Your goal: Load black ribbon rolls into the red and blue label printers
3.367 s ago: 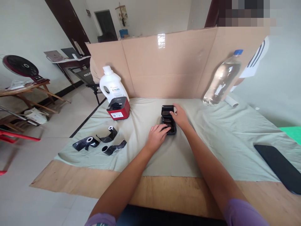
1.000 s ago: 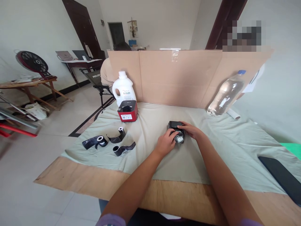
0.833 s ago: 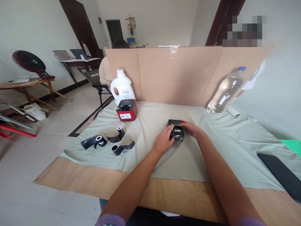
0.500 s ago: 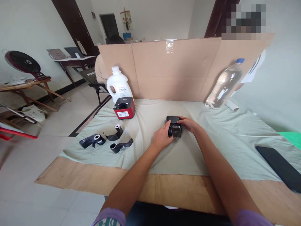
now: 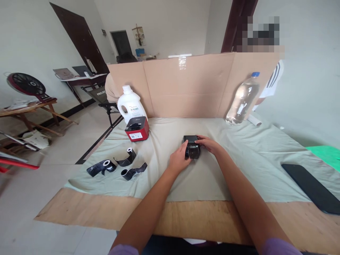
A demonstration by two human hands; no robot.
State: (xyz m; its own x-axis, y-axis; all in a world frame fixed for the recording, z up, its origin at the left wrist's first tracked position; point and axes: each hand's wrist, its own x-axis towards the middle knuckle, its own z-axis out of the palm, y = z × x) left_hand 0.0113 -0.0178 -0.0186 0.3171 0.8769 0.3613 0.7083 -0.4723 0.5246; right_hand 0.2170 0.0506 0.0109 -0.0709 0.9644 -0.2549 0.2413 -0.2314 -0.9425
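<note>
In the head view, a small black box-shaped device [image 5: 190,139] rests on the cloth in front of me, and a glossy dark flap [image 5: 194,151] shows on its near side. My left hand [image 5: 180,158] is closed around its left side, thumb toward the top edge. From the right, my right hand [image 5: 208,143] grips the upper right edge with its fingertips. Parts of the device are covered by my fingers. To the left lie three partly unrolled black paper rolls: one [image 5: 102,167], another [image 5: 126,158] and a third [image 5: 133,171].
A red box-shaped device with black top [image 5: 137,129] stands before a white jug [image 5: 132,106]. A clear bottle with blue cap [image 5: 243,101] leans on the cardboard screen [image 5: 186,88]. A phone [image 5: 312,187] lies at the right. A person is behind the screen.
The view has tilted up slightly, so the tabletop items appear lower and farther left. Both hands keep their hold on the black device, with only slight finger shifts.
</note>
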